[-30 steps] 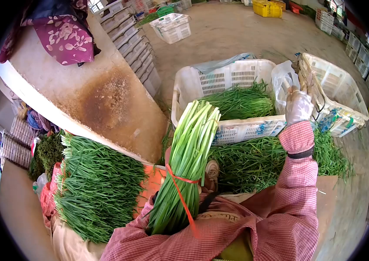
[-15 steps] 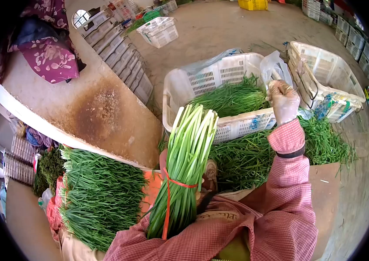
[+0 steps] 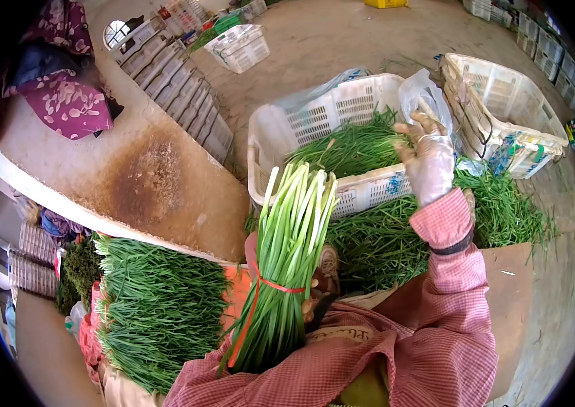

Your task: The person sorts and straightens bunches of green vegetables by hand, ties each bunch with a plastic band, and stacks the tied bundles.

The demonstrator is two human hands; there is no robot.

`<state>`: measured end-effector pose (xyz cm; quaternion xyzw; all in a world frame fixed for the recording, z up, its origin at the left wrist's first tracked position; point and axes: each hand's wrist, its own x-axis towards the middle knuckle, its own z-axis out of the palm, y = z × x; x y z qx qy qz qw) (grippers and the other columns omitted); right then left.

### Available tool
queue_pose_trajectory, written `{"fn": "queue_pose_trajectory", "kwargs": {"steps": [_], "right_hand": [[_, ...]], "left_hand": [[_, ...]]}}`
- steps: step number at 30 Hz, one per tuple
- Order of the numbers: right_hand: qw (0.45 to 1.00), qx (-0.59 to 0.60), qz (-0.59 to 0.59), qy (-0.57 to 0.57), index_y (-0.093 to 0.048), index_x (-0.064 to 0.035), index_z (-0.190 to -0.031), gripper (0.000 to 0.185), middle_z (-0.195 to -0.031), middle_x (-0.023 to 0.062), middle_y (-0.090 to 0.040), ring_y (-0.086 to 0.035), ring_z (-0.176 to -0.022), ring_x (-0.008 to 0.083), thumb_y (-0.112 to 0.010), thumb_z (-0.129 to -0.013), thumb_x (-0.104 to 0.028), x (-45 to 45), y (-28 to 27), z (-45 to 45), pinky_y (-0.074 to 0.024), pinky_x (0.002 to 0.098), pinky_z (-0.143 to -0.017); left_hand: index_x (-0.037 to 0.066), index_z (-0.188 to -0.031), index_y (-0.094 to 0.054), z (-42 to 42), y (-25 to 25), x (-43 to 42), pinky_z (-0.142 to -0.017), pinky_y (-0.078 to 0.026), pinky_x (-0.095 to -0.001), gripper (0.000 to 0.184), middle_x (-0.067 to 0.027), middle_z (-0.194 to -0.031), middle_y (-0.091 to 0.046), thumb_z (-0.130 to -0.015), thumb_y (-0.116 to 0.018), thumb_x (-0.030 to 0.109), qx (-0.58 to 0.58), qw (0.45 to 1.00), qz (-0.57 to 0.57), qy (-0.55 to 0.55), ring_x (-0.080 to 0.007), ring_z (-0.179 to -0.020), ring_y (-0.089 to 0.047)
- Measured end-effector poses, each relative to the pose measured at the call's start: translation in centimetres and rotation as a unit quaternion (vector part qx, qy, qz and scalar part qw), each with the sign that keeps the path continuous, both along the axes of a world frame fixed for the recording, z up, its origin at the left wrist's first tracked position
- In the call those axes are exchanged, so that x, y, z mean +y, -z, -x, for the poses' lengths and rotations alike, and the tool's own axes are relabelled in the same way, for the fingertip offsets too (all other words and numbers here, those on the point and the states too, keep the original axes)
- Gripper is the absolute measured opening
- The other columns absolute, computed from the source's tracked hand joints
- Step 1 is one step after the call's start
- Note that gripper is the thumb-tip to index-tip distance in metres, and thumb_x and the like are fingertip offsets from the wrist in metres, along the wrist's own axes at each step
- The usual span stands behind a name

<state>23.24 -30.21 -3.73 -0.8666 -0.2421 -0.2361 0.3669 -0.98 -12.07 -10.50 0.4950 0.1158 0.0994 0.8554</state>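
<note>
A bundle of green stalks with pale ends (image 3: 294, 230), bound by a red tie (image 3: 279, 287), leans upright against my body. My left hand (image 3: 309, 308) is mostly hidden behind this bundle; only a little skin shows at its right edge, and its fingers cannot be made out. Gloved and raised, my right hand (image 3: 430, 159) has its fingers apart with nothing between them. It is over the near right corner of a white crate (image 3: 362, 197) that holds loose green stalks (image 3: 352, 149). A clear plastic bag (image 3: 425, 95) hangs just behind the fingers.
Many green stalks (image 3: 165, 305) lie piled at the left, below a stained slab (image 3: 185, 197). Cut greens (image 3: 382, 244) cover the floor before the crate. Another white crate (image 3: 504, 95) stands at the right. Stacked crates (image 3: 179, 88) and a patterned cloth (image 3: 63, 102) are at the upper left.
My right hand has moved left and its fingers have spread from a closed shape. The red tie's loose end has swung left on the bundle. The view has shifted slightly.
</note>
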Motion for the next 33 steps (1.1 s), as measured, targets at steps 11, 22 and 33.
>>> {"fn": "queue_pose_trajectory", "kwargs": {"steps": [11,22,33], "right_hand": [[0.981,0.023,0.054,-0.184,-0.060,-0.0088,-0.077,0.005,-0.089,0.0079,-0.061,-0.053,-0.093,0.0215,-0.061,-0.073,-0.007,2.6,0.5,1.3,-0.0422,0.0383,-0.084],[0.913,0.341,-0.154,-0.162,-0.054,0.0018,-0.108,0.026,-0.076,0.0106,-0.063,-0.058,-0.056,0.0166,-0.049,-0.085,-0.009,-2.1,4.4,1.5,-0.0504,0.0257,-0.052],[0.860,0.242,-0.171,-0.416,-0.057,-0.0007,-0.074,0.030,-0.074,0.0089,-0.056,-0.056,-0.061,0.0145,-0.046,-0.089,-0.025,7.1,6.5,16.3,-0.0438,0.0244,-0.051]], "left_hand": [[0.004,-0.133,-0.024,-0.1,0.0,0.7,-0.097,-0.032,-0.0391,0.092,-0.0159,-0.131,-0.035,-0.066,-0.066,0.051,0.000,1.000,0.004,-0.005,-0.0258,-0.118,-0.037],[0.003,-0.127,-0.035,2.5,-7.3,7.2,-0.090,-0.040,-0.0346,0.074,-0.0123,-0.119,-0.047,-0.069,-0.068,0.034,0.070,0.988,-0.050,0.125,-0.0216,-0.105,-0.049],[0.002,-0.119,-0.044,2.8,-5.7,12.0,-0.083,-0.043,-0.0282,0.060,-0.0040,-0.107,-0.055,-0.070,-0.072,0.021,0.161,0.948,-0.255,0.105,-0.0127,-0.095,-0.053]]}}
